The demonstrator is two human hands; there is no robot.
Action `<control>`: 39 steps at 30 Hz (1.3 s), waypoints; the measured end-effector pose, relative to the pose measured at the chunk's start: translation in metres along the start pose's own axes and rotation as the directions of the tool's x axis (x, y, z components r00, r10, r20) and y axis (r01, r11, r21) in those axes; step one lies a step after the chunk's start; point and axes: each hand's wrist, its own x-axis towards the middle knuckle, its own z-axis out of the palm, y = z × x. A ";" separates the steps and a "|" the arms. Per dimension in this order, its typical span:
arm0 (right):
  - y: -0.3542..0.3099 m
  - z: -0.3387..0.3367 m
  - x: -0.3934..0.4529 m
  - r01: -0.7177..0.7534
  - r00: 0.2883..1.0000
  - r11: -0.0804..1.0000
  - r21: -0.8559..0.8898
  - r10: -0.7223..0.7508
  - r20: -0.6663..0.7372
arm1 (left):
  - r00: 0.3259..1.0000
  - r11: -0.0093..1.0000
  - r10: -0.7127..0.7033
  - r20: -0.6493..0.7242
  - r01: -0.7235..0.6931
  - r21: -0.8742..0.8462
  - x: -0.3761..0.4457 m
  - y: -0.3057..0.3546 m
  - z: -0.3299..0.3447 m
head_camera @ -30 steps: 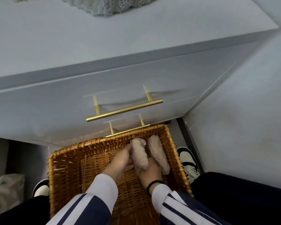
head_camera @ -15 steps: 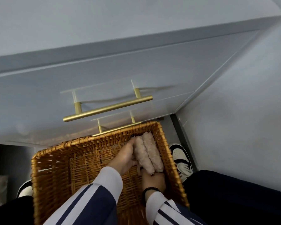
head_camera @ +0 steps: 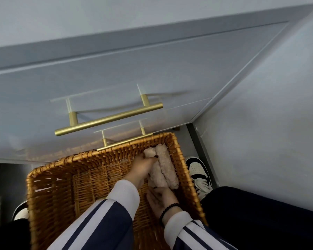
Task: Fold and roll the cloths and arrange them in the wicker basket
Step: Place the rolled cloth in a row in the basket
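Observation:
A brown wicker basket [head_camera: 65, 159] stands on the floor in front of a cabinet. Two beige fluffy rolled cloths lie side by side along its right wall: the left roll [head_camera: 157, 178] and the right roll [head_camera: 167, 166]. My left hand [head_camera: 143, 168] reaches in from the left, with its fingers curled over the far part of the left roll. My right hand [head_camera: 159, 197] lies at the near ends of the rolls, fingers stretched toward them and partly hidden under them. The rest of the basket floor shows bare weave.
The pale cabinet front carries a brass bar handle [head_camera: 108, 120] and a lower one [head_camera: 125, 141] right above the basket's far rim. A wall [head_camera: 260, 123] closes in on the right. My shoes [head_camera: 197, 170] stand either side of the basket.
The second roll has been laid down tight against the first along the right wall. My right hand has slid back from the roll to its near end; the left hand stays on it.

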 end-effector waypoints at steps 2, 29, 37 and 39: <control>-0.001 -0.002 0.002 0.027 1.000 0.990 0.140 -0.025 -0.019 | 0.998 0.999 -0.004 -0.056 0.006 0.035 0.005 -0.002 -0.001; -0.003 -0.005 0.005 0.113 0.992 0.973 0.202 -0.121 0.028 | 0.986 0.972 -0.034 0.165 0.070 -0.222 -0.016 0.009 0.012; 0.008 0.004 -0.007 0.142 0.989 0.979 0.149 -0.145 0.012 | 0.993 0.953 -0.047 0.112 0.078 -0.294 -0.033 -0.002 -0.013; 0.006 0.003 -0.013 0.134 0.991 0.986 0.102 -0.133 -0.015 | 0.995 0.952 -0.048 0.087 0.073 -0.298 -0.040 -0.001 -0.016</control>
